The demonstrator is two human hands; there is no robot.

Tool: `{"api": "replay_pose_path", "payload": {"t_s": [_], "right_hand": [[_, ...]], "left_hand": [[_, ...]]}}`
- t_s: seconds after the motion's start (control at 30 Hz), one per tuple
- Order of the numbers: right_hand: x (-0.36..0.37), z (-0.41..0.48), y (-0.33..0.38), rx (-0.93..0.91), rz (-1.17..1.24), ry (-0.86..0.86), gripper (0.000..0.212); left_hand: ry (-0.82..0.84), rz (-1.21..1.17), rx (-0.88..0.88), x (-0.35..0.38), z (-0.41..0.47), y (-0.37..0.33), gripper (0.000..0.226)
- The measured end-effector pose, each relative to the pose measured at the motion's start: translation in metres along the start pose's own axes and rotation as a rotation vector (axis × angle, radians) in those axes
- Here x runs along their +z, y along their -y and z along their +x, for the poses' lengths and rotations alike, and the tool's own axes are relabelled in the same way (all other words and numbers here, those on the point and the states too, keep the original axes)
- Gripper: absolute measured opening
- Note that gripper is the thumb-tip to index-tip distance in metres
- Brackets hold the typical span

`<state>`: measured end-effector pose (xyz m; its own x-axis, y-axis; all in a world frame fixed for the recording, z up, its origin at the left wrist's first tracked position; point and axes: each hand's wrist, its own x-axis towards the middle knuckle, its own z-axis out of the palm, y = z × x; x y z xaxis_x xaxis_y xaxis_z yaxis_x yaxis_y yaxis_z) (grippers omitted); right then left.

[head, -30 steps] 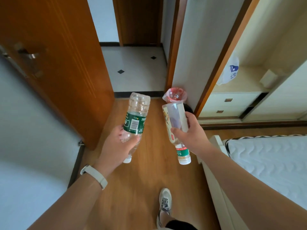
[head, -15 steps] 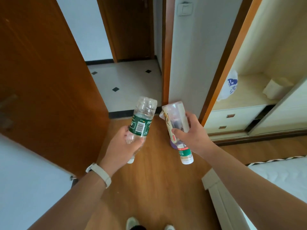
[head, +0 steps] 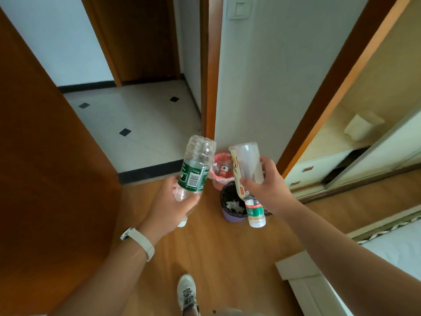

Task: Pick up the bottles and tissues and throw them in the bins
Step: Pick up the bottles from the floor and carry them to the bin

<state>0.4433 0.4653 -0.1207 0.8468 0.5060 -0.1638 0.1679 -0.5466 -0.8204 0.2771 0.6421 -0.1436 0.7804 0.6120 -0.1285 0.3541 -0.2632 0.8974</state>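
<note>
Since the earlier pictures the person has walked closer to the corner beside the doorway, and both bins, half hidden half a second ago, now show between and below the two hands. One shoe [head: 187, 293] is stepping forward on the wooden floor [head: 227, 258].

The left hand [head: 169, 206] is closed around the lower part of a clear bottle with a green label [head: 196, 167], which is held upside down, its base pointing up and away and its cap end near the wrist. The right hand [head: 265, 185] grips two things together: a clear bottle with a cream label [head: 245, 165], also base up, and a smaller bottle with a green label [head: 255, 213] hanging below the palm, cap down.

On the floor against the wall stand the pink-lined bin [head: 219, 179], which already has at least one bottle inside, and just in front of it the purple bin with a black liner [head: 230, 215], which seems to hold crumpled white tissue.

The step in hand is the carrying of the bottles to the bins; none is released yet. The next move probably calls for bringing the hands over the pink-lined bin, since bottles lie there, and opening the fingers. The right hand's small bottle hangs over the purple bin in this view, so it should go further before letting go.
</note>
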Motion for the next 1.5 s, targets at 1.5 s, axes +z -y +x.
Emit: {"api": "replay_pose_path", "payload": {"t_s": [1.5], "right_hand": [[0.047,0.482,-0.082,0.522,0.078,-0.167,0.069]], "left_hand": [[0.436,0.143,-0.190,0.097,0.575,0.033,0.045]]}}
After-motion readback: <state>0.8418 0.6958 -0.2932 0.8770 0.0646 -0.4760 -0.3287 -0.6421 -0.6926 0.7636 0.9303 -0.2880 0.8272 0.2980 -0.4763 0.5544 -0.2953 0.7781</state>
